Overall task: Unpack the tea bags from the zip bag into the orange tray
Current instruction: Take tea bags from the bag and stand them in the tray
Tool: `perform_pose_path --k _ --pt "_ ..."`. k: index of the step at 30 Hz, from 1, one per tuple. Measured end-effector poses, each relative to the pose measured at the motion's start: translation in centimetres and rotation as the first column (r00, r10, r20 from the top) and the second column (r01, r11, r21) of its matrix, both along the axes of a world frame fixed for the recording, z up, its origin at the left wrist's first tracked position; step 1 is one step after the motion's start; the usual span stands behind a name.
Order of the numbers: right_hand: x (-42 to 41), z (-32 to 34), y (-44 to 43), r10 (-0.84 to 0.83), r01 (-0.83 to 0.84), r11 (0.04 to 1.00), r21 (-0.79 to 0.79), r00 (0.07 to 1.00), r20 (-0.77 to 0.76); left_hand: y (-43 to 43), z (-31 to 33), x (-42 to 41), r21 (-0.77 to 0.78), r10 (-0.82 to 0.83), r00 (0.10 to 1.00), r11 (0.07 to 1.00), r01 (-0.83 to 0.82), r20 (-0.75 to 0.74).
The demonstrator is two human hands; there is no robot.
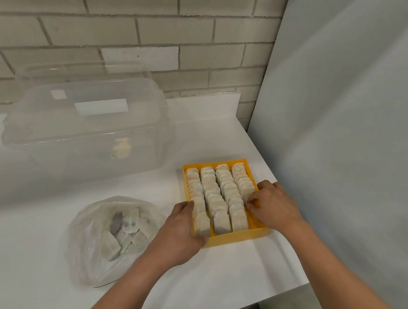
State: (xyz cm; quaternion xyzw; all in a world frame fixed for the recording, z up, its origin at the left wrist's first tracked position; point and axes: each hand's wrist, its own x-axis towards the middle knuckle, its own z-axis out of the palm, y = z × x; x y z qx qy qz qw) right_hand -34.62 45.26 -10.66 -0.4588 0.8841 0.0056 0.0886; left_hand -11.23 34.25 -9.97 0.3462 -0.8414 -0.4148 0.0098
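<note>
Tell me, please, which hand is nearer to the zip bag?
Left. The left hand rests at the left edge of the orange tray, beside the zip bag; the right hand is at the tray's right side, across the tray from it.

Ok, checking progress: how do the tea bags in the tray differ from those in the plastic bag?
Tea bags in the tray stand in four neat rows; those in the plastic bag lie jumbled. Tray ones are uncovered; bagged ones show through clear film. Both are pale paper sachets.
</note>
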Motion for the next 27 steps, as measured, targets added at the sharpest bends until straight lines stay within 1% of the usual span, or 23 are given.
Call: perform_pose_path --k 2,4,7,8,10,12,14,16,18,20,21,22,24,25,27 --pt "0.1 0.4 0.2 -0.008 0.009 0.999 -0.046 1.000 0.010 0.2 0.1 0.3 -0.022 -0.009 1.000 1.000 0.010 0.013" --pt "0.5 1.1 0.4 -0.035 0.037 0.989 -0.141 0.999 0.020 0.3 0.5 0.9 -0.046 -0.008 1.000 0.999 0.006 -0.030" --pt "2.1 2.5 0.4 -0.038 0.043 0.939 -0.342 0.999 0.020 0.5 1.9 2.6 -0.078 0.034 0.977 0.996 -0.052 -0.210" --pt "2.9 2.9 0.1 -0.013 0.023 0.911 -0.411 1.000 0.027 0.4 2.4 3.4 -0.097 0.064 0.959 0.991 -0.094 -0.277" --pt "5.2 3.7 -0.8 0.063 -0.010 0.855 -0.518 0.994 0.085 -0.2 2.9 5.4 -0.143 0.156 0.919 0.965 -0.221 -0.363" --pt "8.2 4.3 -2.1 0.164 -0.031 0.800 -0.599 0.972 0.169 -1.4 2.4 7.7 -0.240 0.256 0.881 0.898 -0.369 -0.397" --pt "11.6 4.6 -3.6 0.275 -0.055 0.748 -0.661 0.933 0.234 -2.8 1.3 10.2 -0.354 0.355 0.850 0.794 -0.493 -0.388" --pt "14.9 4.3 -5.2 0.391 -0.109 0.729 -0.676 0.877 0.280 -4.1 0.3 12.6 -0.444 0.430 0.833 0.707 -0.551 -0.349" --pt "17.8 3.6 -6.9 0.488 -0.191 0.732 -0.654 0.817 0.307 -5.3 -0.9 14.7 -0.505 0.467 0.835 0.666 -0.549 -0.291" --pt "20.0 2.5 -8.5 0.544 -0.301 0.756 -0.582 0.782 0.302 -6.3 -2.1 15.9 -0.541 0.481 0.856 0.676 -0.500 -0.191" --pt "20.8 1.9 -9.2 0.552 -0.358 0.784 -0.508 0.776 0.304 -6.6 -2.6 16.1 -0.540 0.489 0.864 0.698 -0.470 -0.120" --pt "21.4 1.5 -9.8 0.550 -0.414 0.812 -0.411 0.779 0.302 -6.7 -2.9 16.0 -0.521 0.492 0.870 0.733 -0.437 -0.037" --pt "22.0 0.7 -10.6 0.529 -0.490 0.848 -0.200 0.802 0.277 -6.9 -3.0 15.5 -0.435 0.475 0.873 0.812 -0.388 0.108" --pt "22.1 0.5 -10.8 0.512 -0.501 0.858 -0.112 0.819 0.259 -7.1 -3.0 15.3 -0.387 0.468 0.873 0.837 -0.387 0.138" --pt "21.9 0.2 -11.2 0.472 -0.484 0.875 0.000 0.853 0.221 -7.7 -2.9 15.1 -0.323 0.457 0.881 0.858 -0.400 0.122"
